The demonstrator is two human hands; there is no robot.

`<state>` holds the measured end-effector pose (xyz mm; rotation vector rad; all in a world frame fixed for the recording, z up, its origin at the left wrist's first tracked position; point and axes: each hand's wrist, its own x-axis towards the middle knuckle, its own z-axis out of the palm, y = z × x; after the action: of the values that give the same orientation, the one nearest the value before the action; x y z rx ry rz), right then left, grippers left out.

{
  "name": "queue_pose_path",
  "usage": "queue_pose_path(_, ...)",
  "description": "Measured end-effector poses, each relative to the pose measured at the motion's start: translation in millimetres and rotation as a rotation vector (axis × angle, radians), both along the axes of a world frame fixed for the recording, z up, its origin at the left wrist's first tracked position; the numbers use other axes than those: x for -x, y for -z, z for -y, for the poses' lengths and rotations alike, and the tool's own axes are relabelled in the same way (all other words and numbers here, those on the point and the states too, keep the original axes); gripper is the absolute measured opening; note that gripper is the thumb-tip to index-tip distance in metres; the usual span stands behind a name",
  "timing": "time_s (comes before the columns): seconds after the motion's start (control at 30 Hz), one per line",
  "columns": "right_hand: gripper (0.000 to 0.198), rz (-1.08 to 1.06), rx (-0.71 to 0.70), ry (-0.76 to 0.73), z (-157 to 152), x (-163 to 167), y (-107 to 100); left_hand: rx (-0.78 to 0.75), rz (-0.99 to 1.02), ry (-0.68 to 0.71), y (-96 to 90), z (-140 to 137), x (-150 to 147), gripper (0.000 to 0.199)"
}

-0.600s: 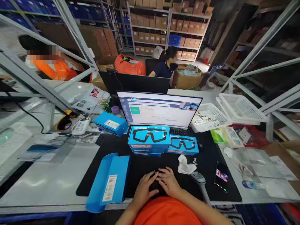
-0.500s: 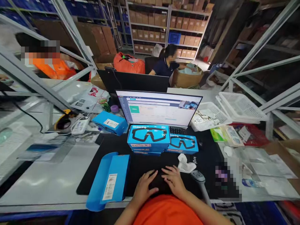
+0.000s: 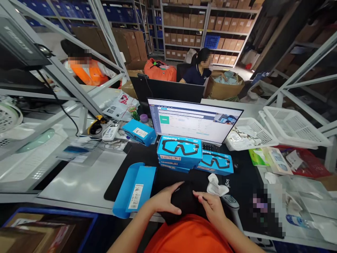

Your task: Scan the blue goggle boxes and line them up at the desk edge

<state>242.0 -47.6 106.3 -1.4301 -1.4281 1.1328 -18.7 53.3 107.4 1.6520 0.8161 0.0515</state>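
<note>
A black pouch [image 3: 184,201] with small pale lettering lies between my hands, close to the orange shirt front. My left hand [image 3: 163,201] is wrapped round its left side, thumb below and fingers along the top. On the right, my right hand [image 3: 211,204] pinches the pouch's edge between thumb and fingers. An opened blue box [image 3: 142,188] with a white label rests left of my left hand, its flap folded out. Beyond my hands stands a stack of blue "Wakening" boxes [image 3: 180,149] picturing glasses, with another blue box [image 3: 217,163] beside it.
A monitor [image 3: 195,121] stands behind the boxes. Right of my hands are a white crumpled piece [image 3: 217,186] and a handheld scanner [image 3: 231,203]. White baskets [image 3: 295,123] sit at right; another blue box [image 3: 139,131] lies at left. Two people work beyond the desk.
My hands were spread low over the black mat; now they hold the black pouch. The view has turned left, so the desk things appear farther right.
</note>
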Motion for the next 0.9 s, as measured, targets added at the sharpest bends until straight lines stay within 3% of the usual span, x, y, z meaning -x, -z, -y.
queue_pose_path(0.13,0.043,0.023,-0.019,0.135,-9.2,-5.0,-25.8,-0.077,0.010,0.058,-48.2,3.5,-1.9,0.116)
queue_pose_path(0.27,0.062,-0.090,0.214,0.281,-28.3,-4.6,-22.6,-0.195,-0.006,0.145,-67.9,15.9,-13.7,0.117)
queue_pose_path(0.43,0.072,-0.195,0.326,0.281,-39.6,-0.1,-9.1,-0.295,-0.090,0.184,-68.1,19.9,-23.5,0.116)
queue_pose_path(0.57,0.088,-0.403,0.451,0.220,-27.8,-6.7,-11.1,-0.438,-0.154,0.072,-69.8,29.9,-28.9,0.111)
queue_pose_path(0.63,0.094,-0.453,0.440,0.139,-18.0,-7.1,-13.0,-0.525,-0.178,0.024,-68.7,37.5,-33.7,0.109)
queue_pose_path(0.77,0.124,-0.251,0.312,0.000,-3.2,1.2,-7.2,-0.598,-0.197,0.019,-55.1,51.5,-38.9,0.106)
queue_pose_path(0.83,0.118,-0.203,0.330,-0.028,-0.8,3.3,-0.1,-0.584,-0.178,-0.015,-42.9,59.9,-33.5,0.106)
queue_pose_path(0.9,0.105,-0.168,0.360,-0.012,-0.8,0.6,7.0,-0.536,-0.087,-0.171,-27.3,72.3,-19.4,0.100)
